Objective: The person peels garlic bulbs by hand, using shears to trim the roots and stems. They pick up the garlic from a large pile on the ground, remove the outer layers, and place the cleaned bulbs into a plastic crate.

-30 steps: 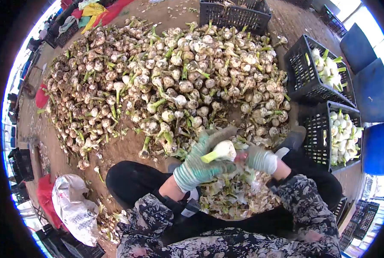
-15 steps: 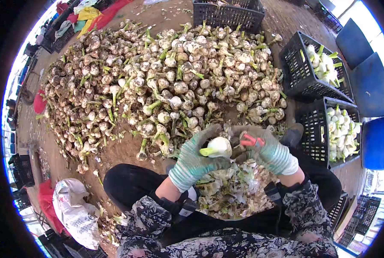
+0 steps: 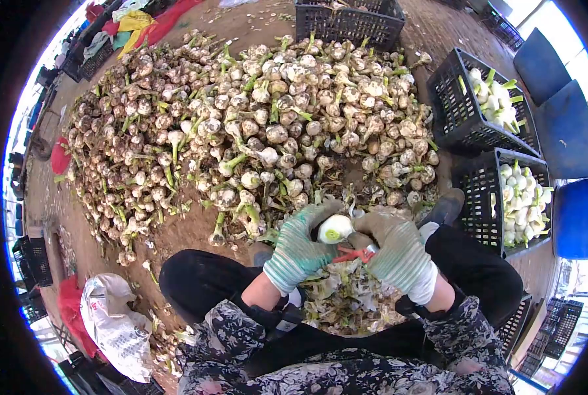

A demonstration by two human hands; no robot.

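A peeled white garlic bulb (image 3: 335, 229) sits in my gloved left hand (image 3: 299, 245), its fingers curled round it and the greenish stem side facing up. My gloved right hand (image 3: 396, 246) is closed on a red-handled tool (image 3: 356, 254) beside the bulb; the tool's working end is mostly hidden. Beneath both hands, between my legs, lies a heap of peeled skins and leaves (image 3: 353, 296). A large pile of unpeeled garlic (image 3: 267, 118) with soil on it spreads in front of me.
Two black crates hold peeled white garlic at the right, one farther (image 3: 453, 99) and one nearer (image 3: 478, 201). Another black crate (image 3: 350, 25) stands behind the pile. Blue containers (image 3: 575, 217) line the right edge. A white sack (image 3: 117, 329) lies at the lower left.
The bulb has turned, so its stem no longer points left but faces up. My right hand has moved down and closer to it, and the red tool now sits lower, between my hands.
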